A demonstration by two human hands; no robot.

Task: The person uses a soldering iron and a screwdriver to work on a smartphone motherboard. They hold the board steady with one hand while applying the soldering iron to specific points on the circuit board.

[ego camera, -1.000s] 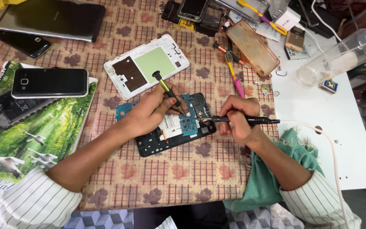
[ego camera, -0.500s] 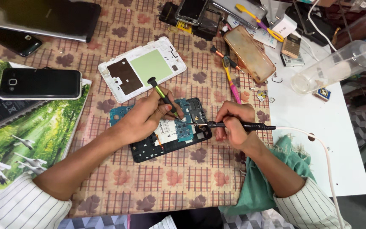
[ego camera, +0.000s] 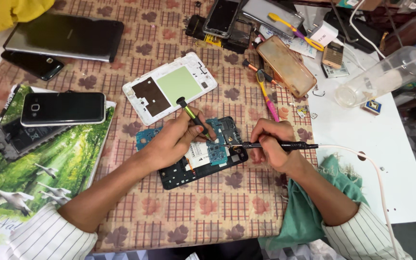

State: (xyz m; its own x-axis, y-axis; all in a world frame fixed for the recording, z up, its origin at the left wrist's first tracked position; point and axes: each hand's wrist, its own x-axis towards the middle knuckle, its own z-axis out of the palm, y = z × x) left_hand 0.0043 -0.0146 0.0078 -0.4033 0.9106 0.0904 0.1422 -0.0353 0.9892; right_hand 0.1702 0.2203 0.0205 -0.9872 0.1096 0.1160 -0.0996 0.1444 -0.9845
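Both arms come up from the bottom, bare from the elbows, with striped sleeves pushed back. The left hand (ego camera: 176, 139) lies palm down, its fingers curled and pinching close together. The right hand (ego camera: 268, 147) is closed in a loose fist with the knuckles up. The two hands sit near each other, not touching.
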